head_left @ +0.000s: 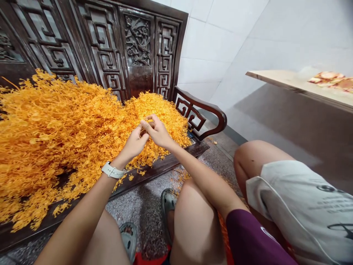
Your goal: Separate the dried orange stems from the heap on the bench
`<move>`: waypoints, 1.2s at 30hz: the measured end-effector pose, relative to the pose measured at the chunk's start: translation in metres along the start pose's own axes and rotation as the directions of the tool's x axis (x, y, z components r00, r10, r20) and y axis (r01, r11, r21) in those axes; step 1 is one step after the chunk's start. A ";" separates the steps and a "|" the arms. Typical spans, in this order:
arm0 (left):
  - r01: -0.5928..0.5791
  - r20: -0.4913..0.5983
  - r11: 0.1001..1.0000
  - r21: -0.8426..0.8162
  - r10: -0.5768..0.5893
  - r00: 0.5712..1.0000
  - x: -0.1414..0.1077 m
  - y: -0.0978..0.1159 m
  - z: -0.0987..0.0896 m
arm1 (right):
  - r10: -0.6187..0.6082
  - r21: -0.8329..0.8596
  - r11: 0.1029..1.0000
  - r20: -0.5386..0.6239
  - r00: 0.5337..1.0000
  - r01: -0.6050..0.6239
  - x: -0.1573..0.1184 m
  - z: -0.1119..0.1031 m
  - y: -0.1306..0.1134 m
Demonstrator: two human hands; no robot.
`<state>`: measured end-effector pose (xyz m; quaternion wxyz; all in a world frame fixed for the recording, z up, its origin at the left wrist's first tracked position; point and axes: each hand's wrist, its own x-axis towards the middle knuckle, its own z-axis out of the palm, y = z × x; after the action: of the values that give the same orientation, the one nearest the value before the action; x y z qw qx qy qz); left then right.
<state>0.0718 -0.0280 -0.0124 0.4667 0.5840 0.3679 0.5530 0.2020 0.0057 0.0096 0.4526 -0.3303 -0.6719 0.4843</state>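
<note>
A large heap of thin, branching orange sprigs (55, 140) covers the seat of a dark carved wooden bench (162, 165). My left hand (134, 144), with a white wristwatch (113, 170) on its wrist, and my right hand (157, 131) meet just above the heap. Their fingertips are bent and pinched close together. Anything held between them is too small or hidden to make out.
The bench has a fretwork back panel (138, 48) and a curved armrest (204, 110). Loose sprigs lie on the speckled floor (143, 206). A co-worker's knee (253, 162) and white shorts (292, 206) are at right, below a pale wooden board (286, 82) holding orange-brown pieces (329, 80).
</note>
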 end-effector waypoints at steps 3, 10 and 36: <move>-0.011 0.001 0.998 0.061 0.011 1.000 0.000 -0.004 -0.003 | -0.032 0.023 0.999 0.029 0.999 0.031 0.006 -0.004 0.004; -0.007 -0.144 0.997 -0.082 -0.005 0.990 -0.001 0.000 0.003 | -0.067 0.060 0.995 -0.104 0.992 0.074 0.014 -0.006 0.016; 0.267 0.184 0.686 -0.677 -0.194 0.964 -0.007 0.031 0.000 | -0.002 0.581 0.792 0.304 0.953 -0.184 -0.001 -0.019 -0.022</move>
<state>0.0684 -0.0441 0.0150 0.7346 0.3409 0.1802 0.5582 0.2200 0.0047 0.0330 0.4070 -0.1270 -0.5242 0.7372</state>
